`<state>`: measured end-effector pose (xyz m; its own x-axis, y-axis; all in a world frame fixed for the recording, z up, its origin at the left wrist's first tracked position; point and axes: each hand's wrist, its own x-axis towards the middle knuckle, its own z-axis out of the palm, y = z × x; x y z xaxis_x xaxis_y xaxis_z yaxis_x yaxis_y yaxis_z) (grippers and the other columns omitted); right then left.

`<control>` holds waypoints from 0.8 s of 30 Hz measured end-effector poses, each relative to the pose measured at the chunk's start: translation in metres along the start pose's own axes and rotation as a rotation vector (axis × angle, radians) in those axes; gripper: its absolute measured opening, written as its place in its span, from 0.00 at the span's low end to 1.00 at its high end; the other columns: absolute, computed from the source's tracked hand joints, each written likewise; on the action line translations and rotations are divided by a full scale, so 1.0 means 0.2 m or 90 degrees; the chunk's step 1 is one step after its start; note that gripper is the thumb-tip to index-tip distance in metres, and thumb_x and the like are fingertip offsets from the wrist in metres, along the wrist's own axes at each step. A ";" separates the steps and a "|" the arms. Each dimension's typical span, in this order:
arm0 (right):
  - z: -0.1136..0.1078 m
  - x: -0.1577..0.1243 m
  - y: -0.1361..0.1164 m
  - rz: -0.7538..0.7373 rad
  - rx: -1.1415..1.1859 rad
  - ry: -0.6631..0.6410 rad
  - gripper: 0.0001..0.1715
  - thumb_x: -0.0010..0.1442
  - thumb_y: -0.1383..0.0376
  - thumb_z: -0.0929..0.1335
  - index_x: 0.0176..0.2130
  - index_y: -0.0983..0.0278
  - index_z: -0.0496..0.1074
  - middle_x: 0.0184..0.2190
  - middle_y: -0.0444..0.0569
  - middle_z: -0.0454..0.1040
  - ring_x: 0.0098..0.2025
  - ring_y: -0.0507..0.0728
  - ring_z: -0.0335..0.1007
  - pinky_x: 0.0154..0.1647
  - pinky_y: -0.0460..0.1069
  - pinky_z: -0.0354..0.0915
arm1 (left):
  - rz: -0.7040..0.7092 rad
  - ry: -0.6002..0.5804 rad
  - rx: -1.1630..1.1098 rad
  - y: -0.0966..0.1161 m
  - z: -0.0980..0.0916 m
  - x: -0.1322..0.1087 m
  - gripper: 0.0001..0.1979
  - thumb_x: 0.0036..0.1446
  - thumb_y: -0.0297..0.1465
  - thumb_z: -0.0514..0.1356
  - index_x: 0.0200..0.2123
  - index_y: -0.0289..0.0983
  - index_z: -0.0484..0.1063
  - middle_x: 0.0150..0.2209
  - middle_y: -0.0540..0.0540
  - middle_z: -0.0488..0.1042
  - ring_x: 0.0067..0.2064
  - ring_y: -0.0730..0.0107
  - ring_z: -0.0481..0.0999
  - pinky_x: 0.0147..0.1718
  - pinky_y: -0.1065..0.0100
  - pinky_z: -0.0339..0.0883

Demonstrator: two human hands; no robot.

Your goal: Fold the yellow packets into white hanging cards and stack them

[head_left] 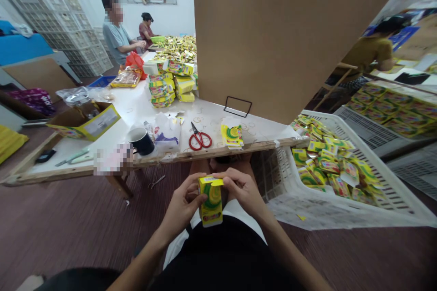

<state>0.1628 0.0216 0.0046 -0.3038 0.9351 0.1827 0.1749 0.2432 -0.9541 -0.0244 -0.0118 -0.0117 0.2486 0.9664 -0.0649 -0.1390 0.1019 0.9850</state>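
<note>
I hold a small yellow and green carton box [211, 201] upright over my lap, below the table's front edge. My left hand [182, 207] grips its left side with the fingers wrapped round it. My right hand [243, 190] pinches the top flap, which stands partly open. On the table just above lies a small stack of flat yellow cartons [232, 135] beside red-handled scissors [200, 138].
A white plastic crate [392, 200] at my right holds several of the same boxes. A black mug [140, 140], a tall brown cardboard sheet [290, 32] and piles of yellow packs [170, 84] stand on the white table [136, 107]. Two people sit at its far end, another at the right.
</note>
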 end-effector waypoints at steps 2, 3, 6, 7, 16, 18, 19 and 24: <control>0.01 0.00 -0.01 0.074 -0.003 -0.054 0.20 0.55 0.58 0.68 0.46 0.64 0.72 0.26 0.44 0.71 0.27 0.51 0.63 0.27 0.45 0.60 | -0.007 0.015 0.023 0.00 0.01 0.00 0.22 0.56 0.30 0.60 0.54 0.38 0.61 0.45 0.40 0.75 0.40 0.62 0.77 0.38 0.64 0.71; 0.02 -0.01 -0.01 0.098 -0.013 -0.065 0.22 0.54 0.61 0.69 0.48 0.64 0.70 0.25 0.42 0.71 0.25 0.50 0.62 0.25 0.44 0.59 | -0.009 0.014 0.027 0.01 0.01 0.00 0.23 0.56 0.30 0.60 0.55 0.38 0.61 0.46 0.40 0.75 0.41 0.61 0.77 0.39 0.63 0.71; 0.05 -0.01 0.01 0.105 -0.055 -0.051 0.20 0.53 0.65 0.68 0.46 0.64 0.66 0.25 0.41 0.71 0.24 0.50 0.63 0.24 0.43 0.57 | 0.002 0.002 0.029 0.01 0.03 -0.01 0.23 0.56 0.29 0.59 0.55 0.38 0.62 0.50 0.39 0.73 0.48 0.59 0.74 0.46 0.61 0.68; 0.06 0.00 0.02 0.101 -0.070 -0.041 0.18 0.53 0.66 0.67 0.45 0.63 0.65 0.24 0.41 0.71 0.23 0.50 0.62 0.24 0.43 0.57 | 0.007 0.001 0.028 0.00 0.03 -0.01 0.22 0.56 0.29 0.59 0.55 0.38 0.62 0.51 0.39 0.72 0.50 0.58 0.73 0.48 0.61 0.68; 0.09 -0.02 0.06 0.067 -0.194 0.005 0.20 0.52 0.67 0.66 0.47 0.61 0.66 0.19 0.38 0.66 0.20 0.50 0.60 0.22 0.43 0.54 | -0.004 0.025 0.009 -0.01 0.04 0.00 0.24 0.55 0.29 0.60 0.55 0.38 0.62 0.48 0.39 0.75 0.47 0.58 0.75 0.44 0.61 0.69; 0.05 -0.02 0.05 0.041 -0.166 0.003 0.17 0.56 0.65 0.65 0.47 0.61 0.68 0.20 0.40 0.67 0.21 0.50 0.61 0.23 0.43 0.56 | -0.009 0.022 -0.001 0.00 0.05 0.00 0.24 0.54 0.30 0.61 0.55 0.38 0.62 0.46 0.39 0.76 0.44 0.58 0.76 0.41 0.62 0.70; 0.04 -0.02 0.04 0.032 -0.157 0.011 0.16 0.58 0.63 0.64 0.46 0.61 0.70 0.23 0.42 0.70 0.23 0.51 0.62 0.24 0.44 0.58 | -0.010 0.018 -0.005 0.01 0.05 0.00 0.24 0.54 0.31 0.61 0.54 0.38 0.62 0.45 0.39 0.76 0.43 0.58 0.77 0.40 0.62 0.70; 0.04 -0.04 0.04 0.044 -0.031 0.018 0.16 0.58 0.62 0.65 0.45 0.61 0.74 0.41 0.48 0.76 0.37 0.55 0.71 0.36 0.47 0.66 | -0.007 0.004 -0.007 -0.02 0.07 0.01 0.23 0.54 0.31 0.62 0.52 0.37 0.63 0.43 0.40 0.77 0.39 0.60 0.77 0.39 0.63 0.70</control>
<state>0.1585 0.0134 -0.0066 -0.2629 0.9567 0.1247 0.2396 0.1900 -0.9521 -0.0100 -0.0139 -0.0125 0.2445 0.9666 -0.0763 -0.1462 0.1146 0.9826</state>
